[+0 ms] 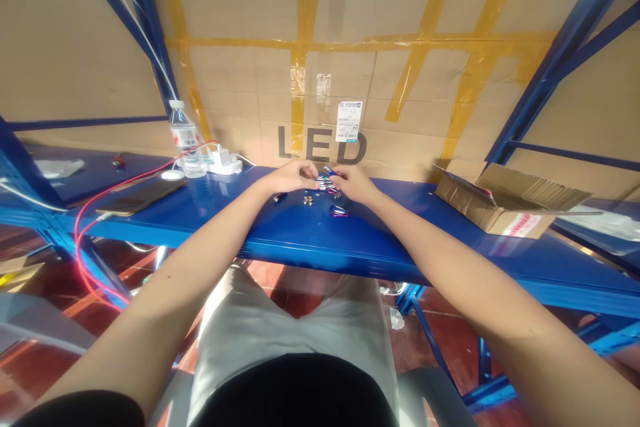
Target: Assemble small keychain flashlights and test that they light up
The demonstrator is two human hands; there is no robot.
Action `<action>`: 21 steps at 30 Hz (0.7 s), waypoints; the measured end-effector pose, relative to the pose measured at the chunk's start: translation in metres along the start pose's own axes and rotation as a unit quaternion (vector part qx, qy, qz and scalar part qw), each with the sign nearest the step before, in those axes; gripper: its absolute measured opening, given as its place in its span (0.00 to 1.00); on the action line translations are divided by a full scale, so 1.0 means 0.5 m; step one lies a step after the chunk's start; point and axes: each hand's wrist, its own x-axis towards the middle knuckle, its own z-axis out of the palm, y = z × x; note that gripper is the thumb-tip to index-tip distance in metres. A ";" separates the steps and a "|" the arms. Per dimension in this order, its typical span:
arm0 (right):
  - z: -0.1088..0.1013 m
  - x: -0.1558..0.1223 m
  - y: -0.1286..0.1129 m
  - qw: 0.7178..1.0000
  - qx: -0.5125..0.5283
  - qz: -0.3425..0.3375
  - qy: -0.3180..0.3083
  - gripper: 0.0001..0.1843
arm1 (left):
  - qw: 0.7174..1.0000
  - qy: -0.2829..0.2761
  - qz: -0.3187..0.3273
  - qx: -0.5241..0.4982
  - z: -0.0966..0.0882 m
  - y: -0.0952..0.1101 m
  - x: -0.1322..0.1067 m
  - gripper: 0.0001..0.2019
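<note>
Over the blue shelf surface, my right hand (354, 185) is closed in a pinch on a small dark-blue tube-like piece (329, 171). My left hand (294, 177) hovers beside it, thumb and fingers curved but apart at the left side of a cluster of shiny small metal pieces (325, 183). Part of the cluster is hidden by the fingers. Several small brass-coloured pieces (308, 200) lie in front of it. Nearer the front edge are shiny blue and pink pieces (339, 211). A small dark cylinder (280, 198) rests below my left wrist.
An open cardboard box (520, 219) stands at the right. To the left are a water bottle (189, 140), a white power adapter (224, 161), a tablet-like slab (145, 196) and a red cable (80, 220). A large taped cardboard sheet (260, 93) closes the back, between blue posts.
</note>
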 end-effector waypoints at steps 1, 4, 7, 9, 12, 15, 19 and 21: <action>-0.005 0.000 0.006 1.000 0.000 0.010 0.006 0.12 | 0.998 -0.048 -0.017 0.020 -0.005 0.002 -0.003 0.15; -0.011 0.001 0.021 1.000 0.002 0.028 0.011 0.10 | 0.989 -0.128 -0.041 0.059 -0.014 0.002 -0.010 0.11; -0.009 0.002 0.028 1.000 0.008 0.027 0.007 0.09 | 0.987 -0.135 -0.047 0.076 -0.010 -0.005 -0.008 0.10; -0.006 0.004 0.031 1.000 0.004 0.026 0.002 0.09 | 0.986 -0.135 -0.056 0.076 -0.007 -0.013 -0.005 0.10; -0.004 0.006 0.032 1.000 -0.002 0.023 -0.006 0.10 | 0.986 -0.130 -0.065 0.077 -0.005 -0.022 -0.003 0.10; -0.005 0.006 0.033 1.000 -0.002 0.024 -0.011 0.10 | 0.985 -0.132 -0.069 0.086 -0.006 -0.023 -0.003 0.11; -0.006 0.004 0.032 1.000 0.000 0.025 -0.015 0.11 | 0.984 -0.130 -0.075 0.100 -0.005 -0.019 -0.004 0.11; -0.006 0.004 0.031 1.000 0.000 0.025 -0.016 0.11 | 0.983 -0.128 -0.074 0.106 -0.003 -0.018 -0.005 0.11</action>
